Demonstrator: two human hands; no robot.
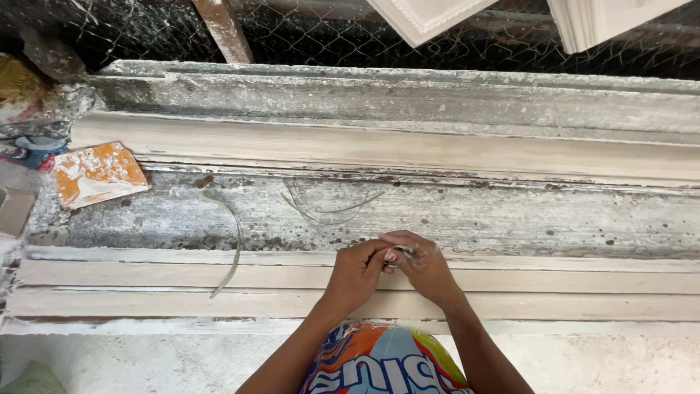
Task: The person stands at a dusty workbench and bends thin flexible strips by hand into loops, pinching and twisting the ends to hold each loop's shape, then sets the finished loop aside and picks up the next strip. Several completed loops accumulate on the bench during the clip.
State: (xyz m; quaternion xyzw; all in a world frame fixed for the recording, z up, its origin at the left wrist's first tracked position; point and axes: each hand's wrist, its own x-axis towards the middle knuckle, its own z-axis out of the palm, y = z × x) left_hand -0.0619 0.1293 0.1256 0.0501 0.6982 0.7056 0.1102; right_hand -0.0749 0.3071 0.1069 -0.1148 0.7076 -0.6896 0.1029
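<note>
My left hand [357, 271] and my right hand [421, 264] meet over the near stepped edge of a long plaster-caked moulding bench [510, 219]. Their fingertips pinch together around something thin and pale, likely a strand of fibre; it is too small to tell for sure. Several loose curved fibre strands [324, 204] lie on the flat grey strip just beyond my hands. A longer pale strand [235, 244] curves down across the bench to the left.
An orange, plaster-smeared flat scraper [96, 175] lies at the left end of the bench. Wire mesh [328, 36] and white plaster mouldings [430, 16] are behind. Clutter sits at the far left. A colourful garment [383, 361] is below my arms.
</note>
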